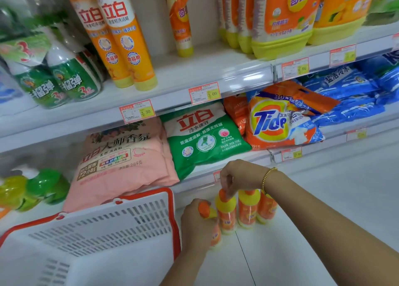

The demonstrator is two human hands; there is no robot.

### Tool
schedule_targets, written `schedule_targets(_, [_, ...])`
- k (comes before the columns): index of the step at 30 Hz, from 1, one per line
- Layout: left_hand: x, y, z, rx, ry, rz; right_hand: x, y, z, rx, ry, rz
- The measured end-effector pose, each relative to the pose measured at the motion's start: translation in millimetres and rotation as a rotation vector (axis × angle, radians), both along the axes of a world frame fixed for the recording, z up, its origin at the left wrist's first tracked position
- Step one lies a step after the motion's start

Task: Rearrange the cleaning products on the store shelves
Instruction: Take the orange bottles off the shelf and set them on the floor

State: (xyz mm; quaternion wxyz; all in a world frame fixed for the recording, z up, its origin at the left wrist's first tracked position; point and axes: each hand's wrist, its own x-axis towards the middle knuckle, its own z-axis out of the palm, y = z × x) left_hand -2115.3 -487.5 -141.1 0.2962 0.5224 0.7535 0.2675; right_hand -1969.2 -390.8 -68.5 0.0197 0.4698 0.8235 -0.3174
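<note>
Several small yellow-and-orange detergent bottles stand on the white floor in front of the lowest shelf. My left hand (197,225) grips the nearest bottle (214,236) around its neck, below its orange cap. My right hand (239,176) pinches the orange cap of the bottle beside it (226,216). Two more bottles of the same kind (248,210) stand just to the right, partly behind my right wrist. A gold bead bracelet (267,176) circles that wrist.
A white shopping basket with red rim (112,227) sits at lower left. Above it lie a pink powder bag (121,156), a green bag (205,139) and a Tide bag (278,124). Tall orange bottles (123,39) and yellow jugs (280,22) stand on the upper shelf (172,95).
</note>
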Motion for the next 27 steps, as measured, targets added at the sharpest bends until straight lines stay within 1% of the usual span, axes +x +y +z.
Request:
schedule_targets(4, [-8, 0, 2, -0.053, 0.073, -0.113, -1, 3, 1, -0.019, -0.031, 0.003])
schedule_targets(8, [-12, 2, 10, -0.049, 0.066, -0.169, -3, 7, -1, -0.040, -0.054, 0.022])
schedule_targets(10, [-15, 8, 24, 0.002, 0.014, -0.184, -2, 8, 3, -0.027, -0.064, 0.027])
schedule_targets(12, [-22, 20, 50, 0.134, -0.014, -0.171, 0, 13, 19, 0.020, -0.015, 0.017])
schedule_targets(13, [-25, 28, 67, 0.214, -0.014, -0.155, 2, 17, 32, 0.072, 0.035, -0.004])
schedule_targets(15, [-29, 46, 115, 0.386, -0.025, -0.131, 6, 24, 70, 0.242, 0.212, -0.127])
schedule_targets(16, [-29, 56, 141, 0.475, -0.047, -0.134, 8, 29, 90, 0.365, 0.323, -0.215])
schedule_targets(18, [-30, 86, 185, 0.609, -0.094, -0.142, 11, 47, 124, 0.679, 0.501, -0.397])
schedule_targets(20, [-29, 122, 217, 0.700, -0.129, -0.164, 11, 79, 147, 0.923, 0.585, -0.502])
schedule_targets(21, [-28, 143, 229, 0.725, -0.163, -0.177, 9, 98, 155, 0.989, 0.573, -0.523])
schedule_targets(22, [-26, 166, 237, 0.731, -0.201, -0.182, 9, 119, 159, 1.011, 0.521, -0.531])
schedule_targets(24, [-24, 217, 247, 0.664, -0.260, -0.147, 8, 156, 160, 0.908, 0.313, -0.533])
schedule_targets(26, [-24, 264, 251, 0.536, -0.290, -0.094, 7, 174, 154, 0.783, 0.092, -0.558])
schedule_targets(27, [-24, 285, 252, 0.469, -0.278, -0.074, 7, 178, 149, 0.783, 0.053, -0.577])
